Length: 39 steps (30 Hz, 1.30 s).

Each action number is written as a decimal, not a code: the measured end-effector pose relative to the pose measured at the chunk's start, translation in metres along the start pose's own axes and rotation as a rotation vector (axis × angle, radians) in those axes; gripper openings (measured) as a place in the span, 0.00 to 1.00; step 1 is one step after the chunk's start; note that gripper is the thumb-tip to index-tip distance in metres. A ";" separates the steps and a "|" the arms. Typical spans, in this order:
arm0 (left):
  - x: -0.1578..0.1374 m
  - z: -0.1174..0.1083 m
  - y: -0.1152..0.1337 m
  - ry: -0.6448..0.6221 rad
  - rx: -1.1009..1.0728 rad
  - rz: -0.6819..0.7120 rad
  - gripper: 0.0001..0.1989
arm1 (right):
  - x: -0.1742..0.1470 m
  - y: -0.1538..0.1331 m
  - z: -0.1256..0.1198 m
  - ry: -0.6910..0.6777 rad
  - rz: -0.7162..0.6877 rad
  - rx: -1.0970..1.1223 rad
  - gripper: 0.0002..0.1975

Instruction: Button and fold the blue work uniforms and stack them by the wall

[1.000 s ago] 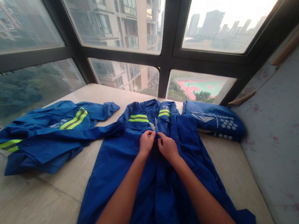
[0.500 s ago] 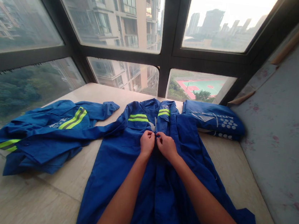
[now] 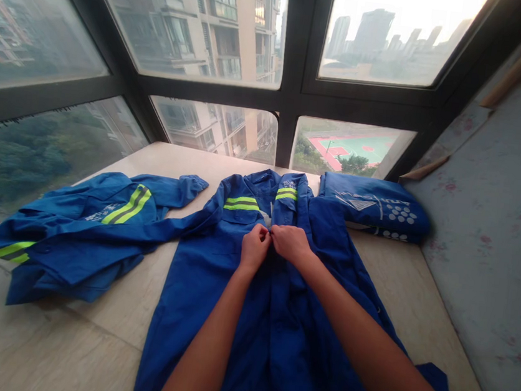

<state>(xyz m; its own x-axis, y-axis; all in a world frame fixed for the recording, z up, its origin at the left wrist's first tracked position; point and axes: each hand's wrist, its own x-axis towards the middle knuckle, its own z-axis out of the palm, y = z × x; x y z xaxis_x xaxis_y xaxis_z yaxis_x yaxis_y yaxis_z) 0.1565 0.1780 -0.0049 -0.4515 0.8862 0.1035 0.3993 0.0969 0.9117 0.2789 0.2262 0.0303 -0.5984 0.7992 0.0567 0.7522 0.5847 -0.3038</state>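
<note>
A blue work jacket (image 3: 213,278) with yellow-green and grey reflective strips lies spread on the ledge, its collar toward the window. My left hand (image 3: 255,247) pinches the jacket's front edge at chest height. Right against it, my right hand (image 3: 289,243) is closed on the opposite front edge, fingertips meeting those of the left. Whatever small fastening sits between the fingertips is hidden. Below my hands, the front placket (image 3: 277,329) runs down toward me. One sleeve stretches left over a second blue jacket (image 3: 84,213), which lies crumpled with its own reflective strips.
A folded blue bundle (image 3: 372,202) with white print lies at the back right, beside the floral-papered wall (image 3: 488,265). Dark-framed windows (image 3: 290,101) rise behind the pale stone ledge (image 3: 96,352).
My right hand has moved slightly left and up, closing the small gap to my left hand. My left hand has shifted a little up and left.
</note>
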 end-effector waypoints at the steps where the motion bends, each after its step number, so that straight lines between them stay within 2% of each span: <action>1: 0.001 0.001 -0.002 0.007 -0.021 -0.016 0.04 | -0.001 0.001 0.001 0.010 0.002 0.015 0.11; 4: 0.002 0.007 -0.007 0.031 -0.098 -0.085 0.04 | -0.005 0.004 0.007 0.063 0.045 0.077 0.12; 7: 0.001 0.016 -0.010 0.035 -0.155 -0.125 0.07 | -0.004 0.007 0.017 0.141 0.199 0.363 0.12; 9: -0.001 0.018 -0.010 0.039 -0.157 -0.119 0.09 | 0.000 0.008 0.024 0.154 0.286 0.557 0.12; 12: -0.003 0.016 -0.008 0.045 -0.102 -0.070 0.09 | 0.008 0.009 0.032 0.129 0.333 0.638 0.14; 17: -0.010 0.002 -0.001 0.018 0.163 -0.004 0.02 | 0.008 0.015 0.033 0.098 0.405 0.572 0.10; 20: -0.014 -0.007 0.005 0.002 0.337 0.007 0.03 | 0.003 0.016 0.027 0.120 0.422 0.446 0.09; 22: -0.011 -0.013 0.009 0.011 0.418 0.034 0.05 | 0.002 0.014 0.020 0.134 0.375 0.313 0.10; 25: 0.008 -0.020 0.014 0.013 0.500 0.084 0.07 | 0.013 0.008 0.010 0.177 0.217 0.129 0.10; 28: 0.040 -0.022 0.013 -0.003 0.560 0.085 0.07 | 0.038 0.001 0.003 0.186 0.115 0.035 0.10; 34: 0.100 -0.003 0.001 0.037 0.602 -0.053 0.18 | 0.097 0.000 0.015 0.039 0.286 0.023 0.16; 39: 0.130 0.001 -0.009 0.006 0.474 -0.133 0.06 | 0.112 0.019 0.029 0.012 0.348 0.134 0.11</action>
<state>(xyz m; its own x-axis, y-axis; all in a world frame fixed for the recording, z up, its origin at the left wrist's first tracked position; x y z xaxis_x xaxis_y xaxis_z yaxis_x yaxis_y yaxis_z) 0.0950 0.2933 -0.0002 -0.5271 0.8498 0.0017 0.6564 0.4059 0.6359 0.2184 0.3230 0.0027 -0.3098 0.9488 -0.0609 0.8668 0.2555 -0.4283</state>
